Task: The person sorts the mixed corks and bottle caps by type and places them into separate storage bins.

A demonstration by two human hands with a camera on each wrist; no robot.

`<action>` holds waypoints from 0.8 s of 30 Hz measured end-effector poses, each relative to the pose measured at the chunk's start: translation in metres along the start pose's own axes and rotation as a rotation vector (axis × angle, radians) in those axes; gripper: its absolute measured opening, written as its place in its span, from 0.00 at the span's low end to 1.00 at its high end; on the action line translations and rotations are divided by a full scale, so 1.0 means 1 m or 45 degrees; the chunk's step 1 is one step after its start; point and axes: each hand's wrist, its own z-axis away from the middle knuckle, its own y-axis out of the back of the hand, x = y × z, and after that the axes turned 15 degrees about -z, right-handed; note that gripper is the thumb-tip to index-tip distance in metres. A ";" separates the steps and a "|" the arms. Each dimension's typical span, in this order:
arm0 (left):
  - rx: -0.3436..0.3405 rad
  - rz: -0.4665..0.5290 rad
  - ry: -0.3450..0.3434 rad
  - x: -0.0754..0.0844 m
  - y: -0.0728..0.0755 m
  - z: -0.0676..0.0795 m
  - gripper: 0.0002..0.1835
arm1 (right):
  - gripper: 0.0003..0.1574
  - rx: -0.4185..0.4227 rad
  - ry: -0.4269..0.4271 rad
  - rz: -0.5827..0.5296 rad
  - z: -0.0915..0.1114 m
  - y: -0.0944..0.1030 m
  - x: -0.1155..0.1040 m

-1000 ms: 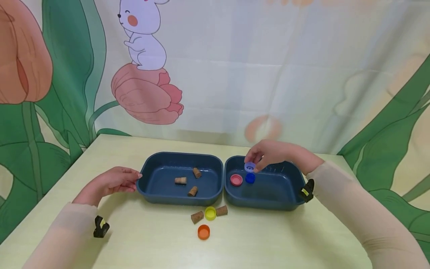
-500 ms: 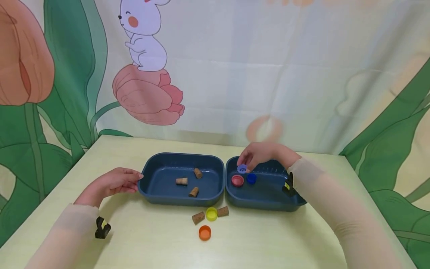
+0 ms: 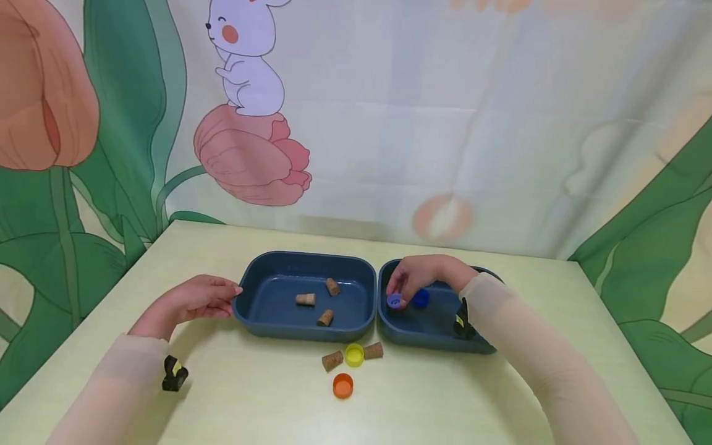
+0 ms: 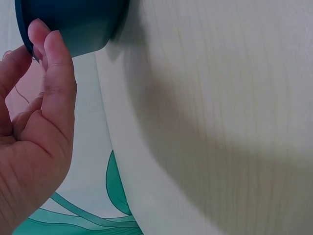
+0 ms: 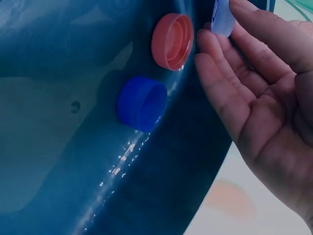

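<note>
My left hand (image 3: 197, 298) pinches the left end of a dark blue tray (image 3: 306, 332), with fingertips at the rim (image 4: 73, 29) in the left wrist view. Three corks, one of them a cork (image 3: 305, 299) lying on its side, are inside that tray. Over the left part of a second blue tray (image 3: 439, 339), my right hand (image 3: 425, 271) holds a light purple bottle cap (image 3: 394, 301) between thumb and fingers. Below it in the right wrist view are a pink bottle cap (image 5: 172, 42) and a dark blue bottle cap (image 5: 142, 104). The pink one is hidden in the head view.
In front of the trays on the pale table (image 3: 267, 395) lie a yellow cap (image 3: 355, 355), an orange cap (image 3: 343, 385), a cork (image 3: 332, 360) and another cork (image 3: 374, 351). A printed curtain (image 3: 356, 123) hangs behind the table.
My right hand has moved left and then down into the right tray with the purple cap, covering the pink one in the head view. The left hand stays at its tray's rim.
</note>
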 end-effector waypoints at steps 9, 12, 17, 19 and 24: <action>0.001 0.011 0.008 0.002 0.001 0.001 0.17 | 0.23 -0.092 -0.019 0.088 -0.007 -0.003 -0.005; 0.006 0.021 0.006 0.003 0.002 0.001 0.15 | 0.24 -0.106 -0.024 0.145 -0.011 -0.003 -0.007; 0.005 0.018 0.004 0.004 0.001 0.003 0.16 | 0.24 -0.133 -0.063 0.141 -0.017 -0.005 -0.008; 0.003 0.014 -0.001 0.004 0.000 0.003 0.17 | 0.24 -0.144 -0.085 0.117 -0.019 -0.006 -0.008; 0.008 0.012 0.005 0.005 0.001 0.004 0.17 | 0.24 -0.137 -0.125 0.079 -0.021 -0.009 -0.010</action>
